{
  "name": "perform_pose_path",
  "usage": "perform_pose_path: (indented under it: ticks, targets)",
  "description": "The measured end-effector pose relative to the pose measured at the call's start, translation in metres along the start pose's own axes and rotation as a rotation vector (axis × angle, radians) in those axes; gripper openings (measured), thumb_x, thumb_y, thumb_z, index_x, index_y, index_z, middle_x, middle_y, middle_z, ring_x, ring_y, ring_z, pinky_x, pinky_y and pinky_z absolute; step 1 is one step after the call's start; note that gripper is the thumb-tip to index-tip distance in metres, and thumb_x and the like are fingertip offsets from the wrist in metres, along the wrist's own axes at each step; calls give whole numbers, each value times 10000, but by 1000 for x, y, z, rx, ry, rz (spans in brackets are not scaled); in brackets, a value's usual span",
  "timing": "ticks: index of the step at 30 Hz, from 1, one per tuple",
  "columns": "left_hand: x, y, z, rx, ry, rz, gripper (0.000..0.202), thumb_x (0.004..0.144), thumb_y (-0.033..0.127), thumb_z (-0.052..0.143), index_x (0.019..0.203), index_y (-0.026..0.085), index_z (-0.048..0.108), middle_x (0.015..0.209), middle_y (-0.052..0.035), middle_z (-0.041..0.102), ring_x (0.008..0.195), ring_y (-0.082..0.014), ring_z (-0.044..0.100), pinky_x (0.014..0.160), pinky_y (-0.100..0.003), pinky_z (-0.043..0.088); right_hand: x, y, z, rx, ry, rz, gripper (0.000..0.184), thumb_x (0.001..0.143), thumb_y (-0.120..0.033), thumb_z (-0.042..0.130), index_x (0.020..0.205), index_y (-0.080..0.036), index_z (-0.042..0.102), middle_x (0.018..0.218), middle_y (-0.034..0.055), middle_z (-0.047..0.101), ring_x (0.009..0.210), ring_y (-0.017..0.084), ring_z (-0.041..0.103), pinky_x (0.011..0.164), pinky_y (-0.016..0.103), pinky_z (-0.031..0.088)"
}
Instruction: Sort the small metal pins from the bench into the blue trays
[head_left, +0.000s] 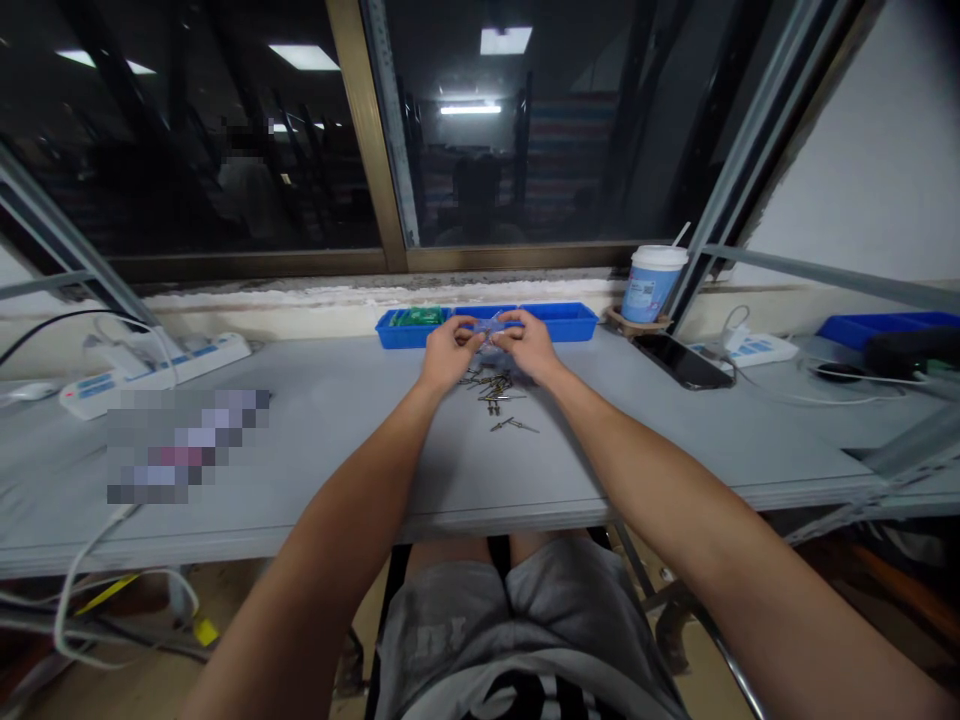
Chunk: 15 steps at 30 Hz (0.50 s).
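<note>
My left hand (452,352) and my right hand (529,346) meet over the middle of the table. Between them is a small clear plastic bag (489,326), its edges pinched in the fingers of both. Just below lies a loose pile of small metal pieces with thin shafts (491,384), which look like blind rivets. A few more of these pieces (514,425) lie apart, closer to me. Behind the hands stand blue trays (570,322) in a row; the left one holds green packets (418,316). The hands partly hide the middle tray.
A lidded paper cup (651,284) stands at the back right, near a black phone (684,361). Power strips (161,372) and cables lie at both sides. A blurred-out flat object (191,440) rests on the left. Metal shelf posts flank the table, with a window behind.
</note>
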<state>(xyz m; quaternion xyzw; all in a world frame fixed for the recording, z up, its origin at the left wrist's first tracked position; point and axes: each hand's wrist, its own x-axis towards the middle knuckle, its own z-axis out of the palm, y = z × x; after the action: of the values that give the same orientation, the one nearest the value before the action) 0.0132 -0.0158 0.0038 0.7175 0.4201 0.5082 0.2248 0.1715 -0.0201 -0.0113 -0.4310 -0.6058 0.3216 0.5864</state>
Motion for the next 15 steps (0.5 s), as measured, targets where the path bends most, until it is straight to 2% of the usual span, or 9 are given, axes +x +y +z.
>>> perform_pose_path:
  ticks: [3, 6, 8, 11, 15]
  targets:
    - [4, -3, 4, -98, 40, -96, 414, 758, 197, 684, 1156, 145, 580, 704, -7, 689, 663, -159, 631, 712, -304, 510, -1, -3, 2, -51, 37, -32, 326, 760, -225, 646, 1075, -218, 565, 729, -15, 671, 697, 146, 607, 748, 322, 512]
    - [6, -3, 4, -133, 58, -155, 424, 757, 170, 663, 1163, 152, 542, 696, 0, 682, 677, -164, 637, 725, -307, 507, -2, -6, 2, -114, 25, -114, 145, 757, -226, 650, 898, -196, 642, 830, 28, 708, 796, 161, 631, 830, 340, 511]
    - [5, -2, 3, -140, 62, -166, 400, 767, 171, 654, 1149, 159, 536, 710, -4, 684, 684, -165, 641, 731, -310, 506, -3, -7, 1, -130, -9, -144, 93, 732, -215, 665, 818, -183, 678, 880, 44, 726, 847, 174, 645, 882, 359, 503]
    - [5, -4, 2, -108, 79, -140, 334, 779, 191, 662, 1095, 167, 555, 741, -15, 693, 722, -171, 651, 760, -316, 506, -2, -5, -1, -136, -48, -138, 181, 710, -205, 672, 881, -186, 727, 951, 51, 745, 900, 191, 657, 927, 384, 496]
    - [7, -12, 1, -63, 121, -152, 250, 825, 217, 629, 1064, 167, 578, 890, -63, 716, 821, -189, 673, 816, -333, 514, 5, 1, -6, -214, -21, -98, 404, 713, -144, 619, 1104, -188, 714, 1128, 63, 724, 998, 203, 644, 977, 391, 485]
